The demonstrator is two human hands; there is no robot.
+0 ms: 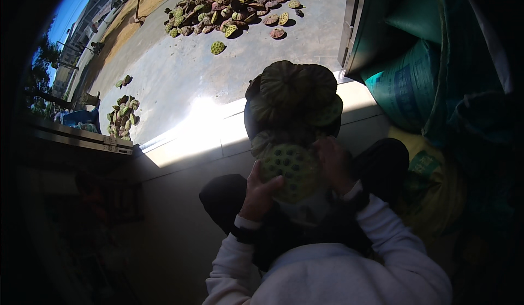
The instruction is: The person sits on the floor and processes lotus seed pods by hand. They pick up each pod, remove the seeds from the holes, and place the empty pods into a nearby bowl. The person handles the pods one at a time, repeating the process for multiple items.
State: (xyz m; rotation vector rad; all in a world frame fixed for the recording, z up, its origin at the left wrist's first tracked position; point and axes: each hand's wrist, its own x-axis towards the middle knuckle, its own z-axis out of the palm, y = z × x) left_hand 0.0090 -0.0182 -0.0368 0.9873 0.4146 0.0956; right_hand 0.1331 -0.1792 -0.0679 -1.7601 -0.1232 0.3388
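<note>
A round green lotus seed pod (289, 168), its dark seed holes facing up, is tilted over my lap. My left hand (260, 193) grips its left edge, with the thumb lying across the face. At the pod's right edge is my right hand (334, 166), smeared by motion, so its fingers cannot be made out. Just beyond both hands, more large lotus pods (292, 87) are piled in shadow, on or in a dark round container (249, 124) that they mostly cover. Something pale (308, 211) lies below the held pod, too dim to name.
Across the sunlit doorway, a big heap of lotus pods (234, 2) lies on the concrete, with a smaller group (123, 117) at left. Green sacks (404, 84) and a yellow sack (431, 174) crowd my right side. A metal door frame (352, 21) stands at right.
</note>
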